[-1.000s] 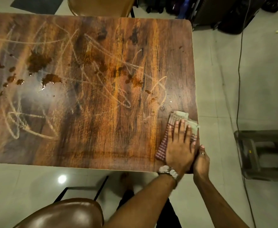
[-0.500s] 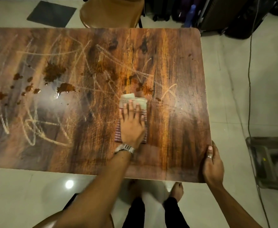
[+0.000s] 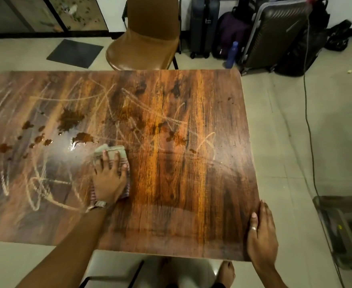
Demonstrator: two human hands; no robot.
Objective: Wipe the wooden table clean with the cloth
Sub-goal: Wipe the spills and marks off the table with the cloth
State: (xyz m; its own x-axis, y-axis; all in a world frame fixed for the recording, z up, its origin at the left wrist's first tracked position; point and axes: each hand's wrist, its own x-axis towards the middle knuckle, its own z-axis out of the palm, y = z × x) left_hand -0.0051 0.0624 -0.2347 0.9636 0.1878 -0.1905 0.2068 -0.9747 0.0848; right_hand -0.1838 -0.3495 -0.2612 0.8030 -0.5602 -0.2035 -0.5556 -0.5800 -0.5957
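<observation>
Cloth (image 3: 110,151), folded and checked in dull red and pale green, lies flat on the wooden table (image 3: 191,183) a little left of the middle. Left hand (image 3: 109,179) presses down on it with the palm, and its fingers (image 3: 105,161) are spread wide over the fabric, so the far edge of the cloth shows beyond the fingertips. A metal wristwatch (image 3: 97,204) sits on this wrist.

Right hand (image 3: 261,235) rests on the near right corner of the table, on its right edge. Its fingers lie straight and close together and hold nothing; a ring (image 3: 253,228) is on one finger.

Brown spill patches (image 3: 70,120) lie on the left half of the table, far from the cloth and to its left, and one wet patch (image 3: 82,139) is just beside the far left corner of the cloth. Pale chalk-like scribbles (image 3: 40,183) cross the left and middle parts of the surface. More brown stains (image 3: 175,138) are to the right of the cloth, further away.

Behind the far edge of the table stands a brown chair (image 3: 146,44). To its right, against the wall, are suitcases (image 3: 275,32) and a blue bottle (image 3: 232,55) on the floor. A dark mat (image 3: 75,53) lies on the floor at the far left. A black cable (image 3: 308,121) runs along the floor on the right. A bare foot (image 3: 227,273) shows below the near edge of the table.
</observation>
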